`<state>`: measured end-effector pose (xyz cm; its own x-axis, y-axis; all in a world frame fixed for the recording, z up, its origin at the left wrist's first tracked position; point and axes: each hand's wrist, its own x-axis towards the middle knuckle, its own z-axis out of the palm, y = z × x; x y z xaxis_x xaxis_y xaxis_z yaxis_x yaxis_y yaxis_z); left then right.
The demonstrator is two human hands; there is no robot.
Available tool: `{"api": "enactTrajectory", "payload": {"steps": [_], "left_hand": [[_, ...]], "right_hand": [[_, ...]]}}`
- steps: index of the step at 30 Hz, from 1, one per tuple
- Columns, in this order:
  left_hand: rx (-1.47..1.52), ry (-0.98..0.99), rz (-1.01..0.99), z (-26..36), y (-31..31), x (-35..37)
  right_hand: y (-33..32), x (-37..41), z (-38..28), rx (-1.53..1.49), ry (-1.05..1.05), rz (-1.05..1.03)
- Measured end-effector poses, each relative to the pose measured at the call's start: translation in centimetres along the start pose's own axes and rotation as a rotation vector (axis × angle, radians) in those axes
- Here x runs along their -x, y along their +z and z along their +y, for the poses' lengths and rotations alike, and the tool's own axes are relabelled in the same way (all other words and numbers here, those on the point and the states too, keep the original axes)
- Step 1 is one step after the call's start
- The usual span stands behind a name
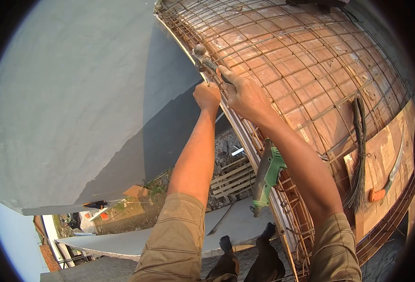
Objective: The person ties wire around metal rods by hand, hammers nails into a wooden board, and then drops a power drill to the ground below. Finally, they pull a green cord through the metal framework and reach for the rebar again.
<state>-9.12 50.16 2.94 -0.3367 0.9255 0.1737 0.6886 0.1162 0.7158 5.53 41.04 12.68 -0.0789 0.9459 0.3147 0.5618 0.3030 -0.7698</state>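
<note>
My right hand (247, 96) is closed round the handle of a hammer (199, 56), its index finger stretched along it. The metal head, with a rounded end, is just above my left hand (207, 96). That left hand is a fist at the edge board (238, 127) of the formwork; what it pinches is mostly hidden, with only a small tip showing above the fingers. Beside both hands, a rusty rebar grid (292, 61) covers the curved plywood. Below my right forearm rests a green and grey power tool (267, 178).
On the right, a bundle of tie wire (359, 155) and an orange-handled handsaw (387, 181) lie over a plywood sheet (372, 207). A grey wall (75, 94) rises at left. Past the edge board is a drop, with a wooden pallet (233, 178) below.
</note>
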Motion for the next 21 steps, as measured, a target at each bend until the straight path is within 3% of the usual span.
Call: {"api": "enactTrajectory", "payload": {"steps": [6, 11, 13, 16, 19, 21], "left_hand": [[-0.038, 0.002, 0.061, 1.0, -0.7, 0.8], [-0.062, -0.114, -0.019, 1.2, -1.0, 0.9], [-0.055, -0.126, -0.061, 1.7, -1.3, 0.9], [0.000, 0.023, 0.242, 1.3, -0.5, 1.7], [0.033, 0.285, 0.127, -1.0, -1.4, 1.3], [0.026, 0.280, 0.058, -1.1, -1.5, 1.1]], "right_hand": [[-0.8, 0.3, 0.8, 0.053, 0.086, -0.106], [-7.6, 6.6, 2.9, 0.023, 0.127, 0.172], [-11.1, 10.5, 4.9, 0.277, 0.191, 0.181], [-15.0, 16.8, 8.5, 0.577, 0.351, 0.152], [-17.5, 21.9, 11.4, 0.758, 0.467, 0.102], [-18.1, 24.1, 13.2, 0.840, 0.488, 0.084]]}}
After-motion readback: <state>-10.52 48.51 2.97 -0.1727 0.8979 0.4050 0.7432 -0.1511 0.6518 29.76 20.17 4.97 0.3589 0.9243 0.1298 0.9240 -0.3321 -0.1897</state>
